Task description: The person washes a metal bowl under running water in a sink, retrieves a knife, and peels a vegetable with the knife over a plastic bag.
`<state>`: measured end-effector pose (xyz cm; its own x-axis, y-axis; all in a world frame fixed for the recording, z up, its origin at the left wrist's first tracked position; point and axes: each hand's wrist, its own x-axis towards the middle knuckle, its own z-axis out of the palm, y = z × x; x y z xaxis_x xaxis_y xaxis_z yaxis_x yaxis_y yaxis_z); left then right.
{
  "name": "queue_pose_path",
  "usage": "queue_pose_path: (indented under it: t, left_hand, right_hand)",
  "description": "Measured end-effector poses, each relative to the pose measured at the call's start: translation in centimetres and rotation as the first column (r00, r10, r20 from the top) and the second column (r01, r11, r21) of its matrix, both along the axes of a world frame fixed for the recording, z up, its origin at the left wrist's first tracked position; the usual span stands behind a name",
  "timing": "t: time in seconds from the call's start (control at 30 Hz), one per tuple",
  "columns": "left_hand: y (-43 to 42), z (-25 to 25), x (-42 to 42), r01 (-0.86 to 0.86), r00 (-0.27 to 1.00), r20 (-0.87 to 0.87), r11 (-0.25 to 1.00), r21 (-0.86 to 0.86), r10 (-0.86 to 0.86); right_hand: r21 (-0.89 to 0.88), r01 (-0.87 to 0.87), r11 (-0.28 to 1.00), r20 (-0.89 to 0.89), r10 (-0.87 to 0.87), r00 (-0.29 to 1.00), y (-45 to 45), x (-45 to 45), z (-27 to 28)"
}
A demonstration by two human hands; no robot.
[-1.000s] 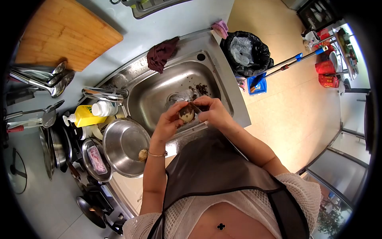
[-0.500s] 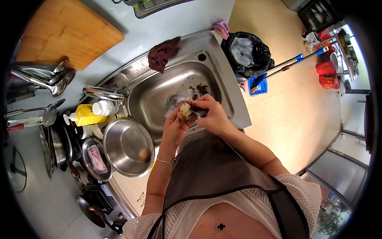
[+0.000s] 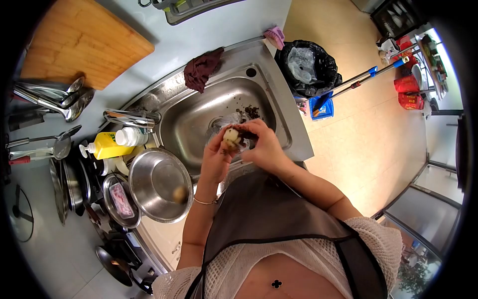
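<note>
My left hand (image 3: 217,159) is closed around a small, pale, partly peeled root vegetable (image 3: 230,135) with dark brown skin on parts of it; its exact kind is unclear. My right hand (image 3: 266,149) is closed with its fingers against the vegetable's right side. Something shiny shows between the hands, but I cannot tell whether it is a blade or plastic. Both hands are over the near edge of the steel sink (image 3: 186,117). Beyond them, clear crumpled plastic (image 3: 226,120) lies in the basin beside dark brown scraps (image 3: 252,111).
Left of the sink stands a steel bowl (image 3: 154,172) with one blurred brownish round thing inside. A yellow bottle (image 3: 109,145) is behind it. A dark red cloth (image 3: 201,70) hangs over the sink's back rim. At right is a black-lined bin (image 3: 328,74).
The vegetable has turned in my left hand, showing more of its pale flesh. My right fingers have moved slightly up over it. The view has shifted a little.
</note>
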<state>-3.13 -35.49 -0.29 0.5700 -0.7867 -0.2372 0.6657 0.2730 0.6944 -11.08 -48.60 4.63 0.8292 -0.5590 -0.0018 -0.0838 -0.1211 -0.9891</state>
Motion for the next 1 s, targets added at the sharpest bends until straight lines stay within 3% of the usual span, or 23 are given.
queue_pose_path:
  t: [0.07,0.13,0.2,0.27,0.37,0.43,0.5,0.53,0.63,0.77,0.83,0.87,0.93,1.0]
  left_hand:
    - [0.3,0.6,0.2,0.043,0.998,-0.037,0.997,-0.067,-0.046]
    - [0.3,1.0,0.2,0.08,0.993,-0.073,0.988,-0.135,-0.091]
    - [0.1,1.0,0.2,0.03,0.997,-0.071,0.998,-0.047,-0.033]
    - [-0.1,0.8,0.3,-0.001,1.0,0.02,1.0,-0.004,0.001]
    - [-0.2,0.8,0.5,-0.039,0.982,0.185,0.997,0.063,0.027]
    - [0.0,1.1,0.9,-0.048,0.966,0.256,0.994,0.094,0.022]
    - [0.7,1.6,1.4,0.02,0.909,0.401,0.972,0.234,-0.115]
    - [0.7,1.6,1.5,0.019,0.908,0.402,0.972,0.234,-0.115]
    - [0.7,1.4,1.5,0.019,0.891,0.438,0.973,0.231,-0.121]
    - [0.7,2.0,1.7,-0.03,0.826,0.547,0.959,0.282,-0.135]
    - [1.2,2.2,1.9,-0.033,0.78,0.599,0.943,0.331,-0.183]
    - [1.4,2.0,2.0,0.002,0.806,0.56,0.947,0.322,-0.192]
    - [1.4,2.0,1.8,0.029,0.831,0.521,0.951,0.308,-0.194]
    - [0.6,2.1,1.3,-0.066,0.874,0.484,0.971,0.232,-0.056]
  right_hand:
    - [0.385,-0.205,0.9,-0.049,0.242,0.969,-1.8,-0.1,-0.6]
    - [0.385,-0.19,0.903,-0.043,0.224,0.974,-1.6,-0.1,-1.4]
    - [0.386,-0.18,0.905,-0.033,0.209,0.977,-1.3,0.0,-1.3]
    - [0.127,-0.124,0.984,-0.016,0.127,0.992,-0.5,0.0,-0.4]
    - [-0.031,-0.034,0.999,0.021,0.035,0.999,0.7,0.1,-0.4]
    - [-0.013,-0.078,0.997,-0.027,0.077,0.997,-0.1,0.1,-0.3]
    - [0.238,-0.19,0.953,0.045,0.184,0.982,-1.1,0.4,-1.4]
    - [0.36,-0.168,0.918,-0.047,0.198,0.979,-1.6,0.2,-1.4]
    - [0.234,-0.136,0.963,0.072,0.122,0.99,-0.6,0.3,-1.9]
    - [0.21,-0.025,0.977,0.09,0.006,0.996,0.5,0.2,-1.5]
    - [0.417,-0.174,0.892,0.062,0.163,0.985,-0.8,0.2,-1.8]
    - [0.417,-0.174,0.892,0.062,0.163,0.985,-1.2,0.3,-1.6]
    - [0.609,-0.171,0.774,-0.063,0.262,0.963,-1.9,0.3,-0.9]
    - [0.563,-0.168,0.809,-0.023,0.218,0.976,-1.5,0.4,-0.7]
